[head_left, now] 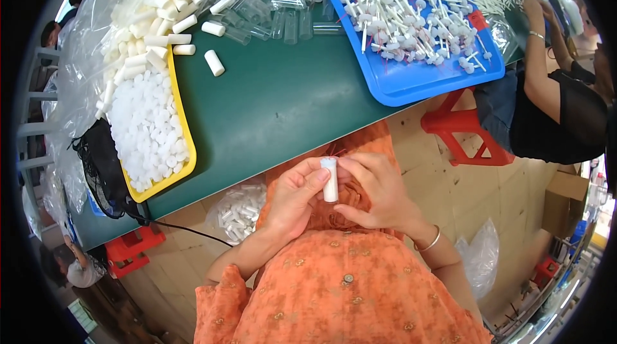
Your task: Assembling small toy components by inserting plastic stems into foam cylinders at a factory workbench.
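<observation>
In front of my body, past the table's edge, I hold a small upright white cylinder (330,183) with a clear-looking, pale bluish top end. My left hand (292,195) pinches it from the left, thumb against its side. The fingers of my right hand (378,191) curl against its upper right side, while the right thumb reaches toward its lower end. Thin red strands (337,151) stick out just above the cylinder. What the fingertips behind it touch is hidden.
On the green table (270,100), a yellow tray (187,132) holds white caps, beside loose white foam cylinders (214,62). A blue tray (398,91) holds stemmed white parts; clear tubes (290,26) lie between. A bag of white cylinders (238,215) sits below. Another person (553,100) works at right near a red stool (450,127).
</observation>
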`<state>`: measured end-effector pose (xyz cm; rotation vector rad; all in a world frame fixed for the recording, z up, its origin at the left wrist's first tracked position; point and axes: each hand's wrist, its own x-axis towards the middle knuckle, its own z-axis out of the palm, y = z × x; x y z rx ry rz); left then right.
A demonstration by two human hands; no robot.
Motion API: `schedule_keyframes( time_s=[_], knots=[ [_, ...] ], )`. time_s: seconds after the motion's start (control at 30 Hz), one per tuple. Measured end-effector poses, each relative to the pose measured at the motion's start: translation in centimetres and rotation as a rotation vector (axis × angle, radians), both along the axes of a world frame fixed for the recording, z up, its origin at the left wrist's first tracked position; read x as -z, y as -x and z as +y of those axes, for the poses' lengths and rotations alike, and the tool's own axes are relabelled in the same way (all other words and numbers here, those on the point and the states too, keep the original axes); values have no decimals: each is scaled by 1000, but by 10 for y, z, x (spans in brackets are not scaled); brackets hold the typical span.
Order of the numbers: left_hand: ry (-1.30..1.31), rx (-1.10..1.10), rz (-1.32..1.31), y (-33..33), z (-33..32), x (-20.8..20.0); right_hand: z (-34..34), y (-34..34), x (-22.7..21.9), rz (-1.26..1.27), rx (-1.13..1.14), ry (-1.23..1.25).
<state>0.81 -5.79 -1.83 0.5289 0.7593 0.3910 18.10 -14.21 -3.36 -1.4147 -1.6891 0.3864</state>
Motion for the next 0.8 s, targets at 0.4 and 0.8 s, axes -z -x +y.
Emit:
schedule_keyframes(
  time_s=[0.4, 0.8],
  knots=[
    [-75, 195, -22, -2, -4, -3, 4, 4, 6, 3, 24, -142],
    [30, 292, -285, 4, -3, 11, -1, 13, 1, 92, 29, -101]
  ],
)
